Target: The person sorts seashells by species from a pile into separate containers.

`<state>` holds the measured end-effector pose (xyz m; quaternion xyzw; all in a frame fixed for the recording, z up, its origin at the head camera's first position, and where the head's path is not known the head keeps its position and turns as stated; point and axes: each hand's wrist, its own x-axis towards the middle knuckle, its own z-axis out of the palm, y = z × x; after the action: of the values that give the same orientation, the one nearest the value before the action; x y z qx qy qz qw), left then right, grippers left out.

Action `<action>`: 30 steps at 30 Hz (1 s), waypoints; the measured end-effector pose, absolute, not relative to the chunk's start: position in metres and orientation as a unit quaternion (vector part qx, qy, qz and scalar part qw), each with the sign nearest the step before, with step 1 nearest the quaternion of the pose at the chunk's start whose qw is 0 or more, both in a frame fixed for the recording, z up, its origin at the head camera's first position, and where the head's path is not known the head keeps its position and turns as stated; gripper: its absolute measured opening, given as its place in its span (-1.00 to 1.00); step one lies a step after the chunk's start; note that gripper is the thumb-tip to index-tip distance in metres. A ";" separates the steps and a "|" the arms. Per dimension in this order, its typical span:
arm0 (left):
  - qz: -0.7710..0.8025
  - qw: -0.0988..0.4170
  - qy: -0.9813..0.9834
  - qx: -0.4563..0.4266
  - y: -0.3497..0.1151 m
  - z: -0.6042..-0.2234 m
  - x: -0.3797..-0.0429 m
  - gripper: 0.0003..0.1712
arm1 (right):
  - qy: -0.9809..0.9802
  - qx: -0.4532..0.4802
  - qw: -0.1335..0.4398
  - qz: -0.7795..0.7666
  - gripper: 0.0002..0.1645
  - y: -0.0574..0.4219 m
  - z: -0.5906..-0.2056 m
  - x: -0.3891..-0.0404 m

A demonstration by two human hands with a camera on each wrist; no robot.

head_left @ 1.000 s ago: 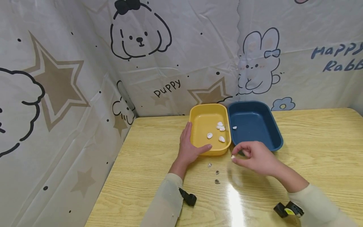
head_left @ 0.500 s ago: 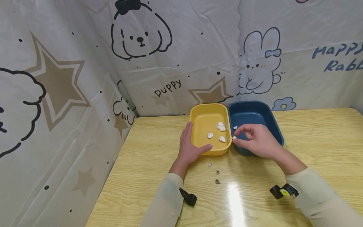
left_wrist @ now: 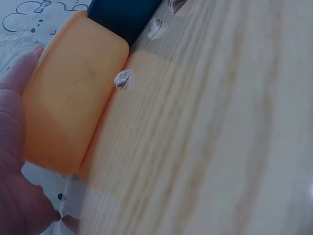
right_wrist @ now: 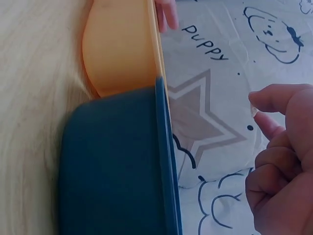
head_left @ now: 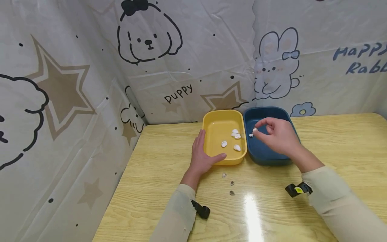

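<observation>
Between thumb and index finger, my right hand (head_left: 279,136) pinches a small whitish shell (head_left: 255,129) above the blue tub (head_left: 263,158). Another small white shell (head_left: 251,135) lies inside that tub by its left wall. My left hand (head_left: 203,156) rests against the near left corner of the yellow tub (head_left: 216,129), fingers along its side and thumb across the near rim. Several white shells sit in the yellow tub, one of them a lone shell (head_left: 224,144) near the middle. In the right wrist view the pinched shell (right_wrist: 254,111) is mostly covered by fingertips.
Three small greyish shells lie in a row on the wooden table (head_left: 145,174) before the yellow tub; the closest to it is a pale shell (head_left: 224,175). Both tubs stand side by side near the printed curtain (head_left: 181,43) at the table's back.
My right hand has moved forward with the shell, from in front of the blue tub to above its inside. The left hand stays where it was.
</observation>
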<state>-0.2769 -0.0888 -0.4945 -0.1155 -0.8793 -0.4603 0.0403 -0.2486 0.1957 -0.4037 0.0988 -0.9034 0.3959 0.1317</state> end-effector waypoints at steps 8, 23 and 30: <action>-0.460 0.047 -0.879 -0.120 -0.089 -0.494 -0.278 0.42 | -0.905 0.060 0.139 0.397 -0.62 0.199 -0.409 -0.268; -0.458 0.045 -0.881 -0.115 -0.089 -0.495 -0.278 0.43 | -0.910 -0.006 0.110 0.401 -0.58 0.208 -0.434 -0.292; -0.457 0.038 -0.882 -0.108 -0.089 -0.494 -0.277 0.43 | -0.906 -0.037 0.108 0.408 -0.58 0.217 -0.452 -0.303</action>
<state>-0.2774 -0.0893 -0.4941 -0.1081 -0.8820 -0.4571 0.0385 -0.3028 0.2172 -0.4524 -0.0373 -0.9058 0.4080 0.1082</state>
